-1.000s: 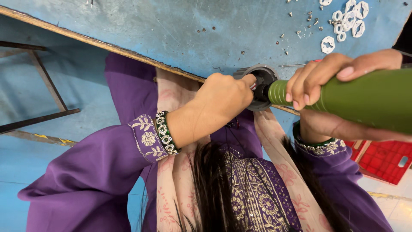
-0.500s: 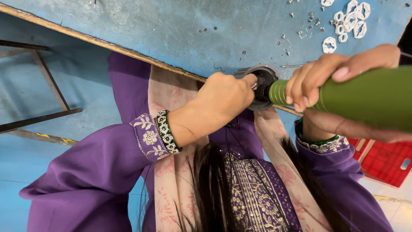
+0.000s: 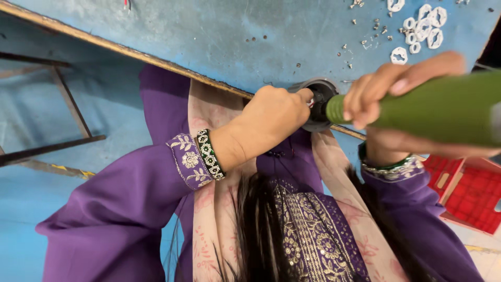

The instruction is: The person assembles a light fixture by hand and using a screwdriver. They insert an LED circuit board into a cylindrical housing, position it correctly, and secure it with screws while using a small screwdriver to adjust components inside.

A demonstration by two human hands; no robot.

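Gripping the green tool [image 3: 443, 109] in my right hand [image 3: 391, 91], I pinch the round dark part [image 3: 319, 102] at the desk [image 3: 209, 36] edge with my left hand [image 3: 271, 117].

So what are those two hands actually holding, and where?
The right hand grips a green power tool near its front end. The left hand steadies a dark round part at the table edge.

Workshop: worn blue workbench [image 3: 219, 36], scattered small parts [image 3: 417, 26].

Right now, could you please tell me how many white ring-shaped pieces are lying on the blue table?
8 white pieces, all on the blue table: one by the top edge, six clustered below it, one nearest the right hand. Overlaps may hide more.
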